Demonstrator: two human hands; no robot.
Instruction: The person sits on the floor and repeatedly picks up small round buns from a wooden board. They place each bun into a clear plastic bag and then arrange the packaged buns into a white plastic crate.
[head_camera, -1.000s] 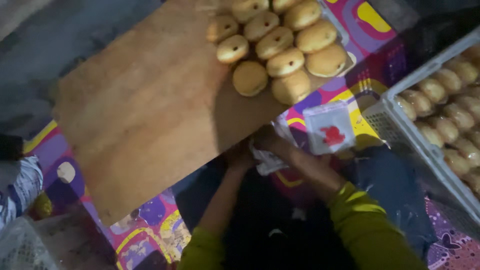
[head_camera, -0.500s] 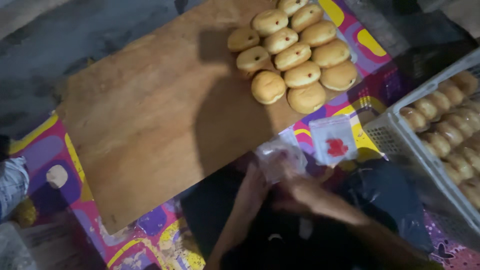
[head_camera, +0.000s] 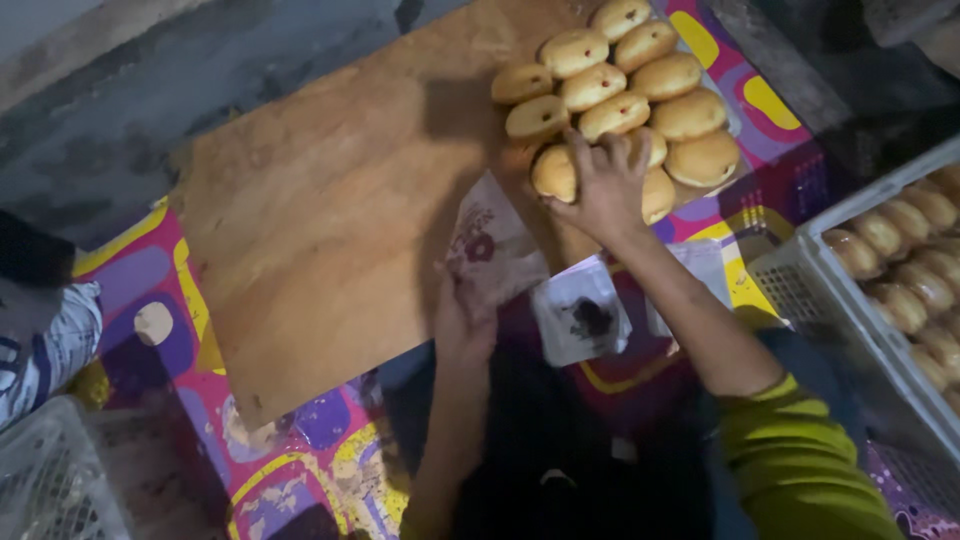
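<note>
Since half a second ago your right hand (head_camera: 607, 185) has left the wrappers near your lap and reached up to the cluster of round golden-brown filled buns (head_camera: 620, 105), while your left hand (head_camera: 462, 318) has lifted a clear plastic wrapper with a dark red print (head_camera: 490, 245) over the near edge of the board.

The buns are glossy and domed, several with a small red dot of filling on top, packed tightly in rows at the far right corner of the bare wooden board (head_camera: 320, 230). Your right hand is spread wide, fingers splayed over the nearest two buns in the bunch, palm down on them; whether it has actually closed around one you cannot tell. Your left hand pinches the wrapper from below, holding it upright against the board's near edge, just beside the buns.

Another clear wrapper with a dark blot (head_camera: 582, 318) lies flat below your right wrist, on the bright multicoloured patterned mat (head_camera: 300, 440) that the board rests on. Beyond the board's right edge sits a white plastic crate (head_camera: 800, 270) full of more buns. A white mesh basket (head_camera: 50, 480) shows at the near left corner of the mat.
</note>
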